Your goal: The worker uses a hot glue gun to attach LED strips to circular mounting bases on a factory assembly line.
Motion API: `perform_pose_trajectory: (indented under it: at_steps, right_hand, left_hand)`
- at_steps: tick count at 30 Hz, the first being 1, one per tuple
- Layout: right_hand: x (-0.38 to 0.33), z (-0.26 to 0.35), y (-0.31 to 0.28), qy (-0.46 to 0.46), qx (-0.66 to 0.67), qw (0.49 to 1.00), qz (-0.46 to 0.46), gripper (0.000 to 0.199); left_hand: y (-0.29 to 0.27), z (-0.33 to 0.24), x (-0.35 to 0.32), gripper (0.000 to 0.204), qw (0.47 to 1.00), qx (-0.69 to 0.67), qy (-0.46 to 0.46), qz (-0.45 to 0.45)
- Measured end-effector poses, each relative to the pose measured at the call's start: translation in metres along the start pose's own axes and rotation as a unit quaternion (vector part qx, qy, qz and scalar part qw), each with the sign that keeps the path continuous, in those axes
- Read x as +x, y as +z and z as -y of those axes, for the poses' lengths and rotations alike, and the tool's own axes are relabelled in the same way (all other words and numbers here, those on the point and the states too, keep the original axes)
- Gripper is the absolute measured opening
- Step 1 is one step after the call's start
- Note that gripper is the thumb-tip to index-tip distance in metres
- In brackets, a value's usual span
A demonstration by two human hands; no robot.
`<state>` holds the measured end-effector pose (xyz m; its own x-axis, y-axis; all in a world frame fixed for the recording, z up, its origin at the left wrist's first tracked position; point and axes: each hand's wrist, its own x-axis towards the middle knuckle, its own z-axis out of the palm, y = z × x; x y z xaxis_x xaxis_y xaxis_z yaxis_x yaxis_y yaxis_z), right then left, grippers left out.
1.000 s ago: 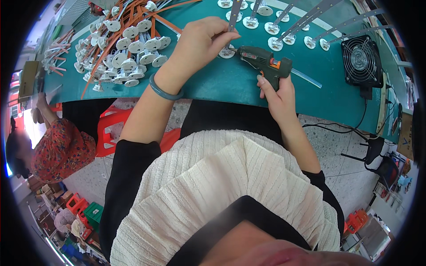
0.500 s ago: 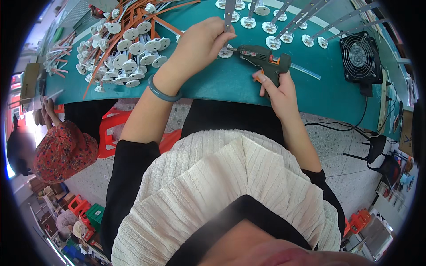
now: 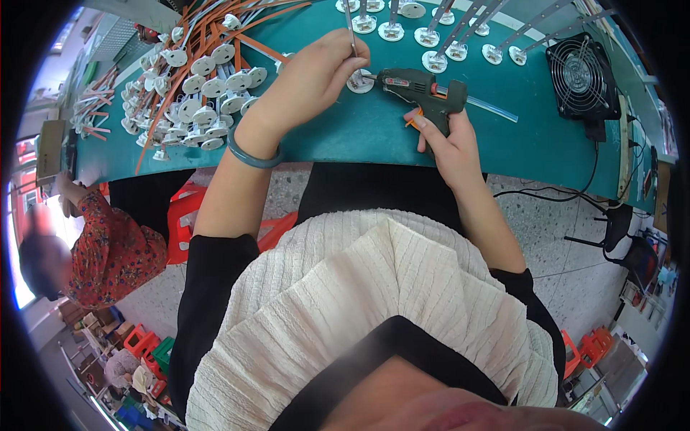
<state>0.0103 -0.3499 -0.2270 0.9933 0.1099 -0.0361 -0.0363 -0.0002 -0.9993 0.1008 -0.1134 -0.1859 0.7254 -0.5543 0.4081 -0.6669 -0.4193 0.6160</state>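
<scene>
My left hand [image 3: 309, 77] is closed around a thin grey strip [image 3: 351, 23] that stands upright, seen nearly edge-on. Below the fingers, its lower end meets a round white base [image 3: 361, 84] on the table. In my right hand [image 3: 455, 151] is a dark green glue gun [image 3: 415, 87], with fingers wrapped round the grip at the orange trigger. The gun's nozzle points left and reaches the base beside the strip's foot; whether it touches is too small to tell. A clear glue stick [image 3: 492, 109] sticks out of the gun's rear.
Several strips on white bases [image 3: 434, 62] stand along the far side. A heap of white discs [image 3: 190, 108] with orange ribbons lies left. A black fan [image 3: 581, 79] stands at right, its cable hanging over the edge. On the left, another person [image 3: 108, 251] sits near a red stool [image 3: 183, 223].
The strip in my left hand has turned from showing its broad face to nearly edge-on. The glue gun stays at the base. The view has shifted slightly, and the person on the left has moved.
</scene>
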Motion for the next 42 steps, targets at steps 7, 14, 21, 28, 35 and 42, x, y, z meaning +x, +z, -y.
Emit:
perform_pose_trajectory:
  at_steps: [7,14,21,28,35,42]
  right_hand:
    - [0.001,0.002,0.002,0.003,-0.048,0.999,-0.008,0.033]
    - [-0.002,0.003,0.002,0.0,-0.062,0.998,-0.014,0.039]
    - [-0.004,0.003,0.0,-0.001,-0.071,0.997,-0.011,0.035]
    - [-0.005,0.003,0.0,-0.003,-0.075,0.997,-0.009,0.033]
    - [-0.005,0.002,0.0,-0.015,-0.078,0.997,-0.003,0.035]
    - [-0.009,0.004,-0.031,0.035,0.073,0.996,0.046,0.038]
  left_hand:
    - [0.001,-0.002,0.002,0.01,1.0,0.011,0.003,-0.001]
    - [0.001,-0.001,0.002,0.011,1.0,0.019,0.005,-0.008]
    - [0.0,-0.003,0.0,0.011,1.0,0.015,-0.003,-0.01]
    - [0.001,-0.001,-0.001,0.01,1.0,0.028,0.002,-0.007]
    - [-0.001,-0.003,0.0,0.008,1.0,0.029,-0.006,-0.006]
    - [-0.001,-0.011,0.003,0.012,1.0,0.013,0.006,-0.011]
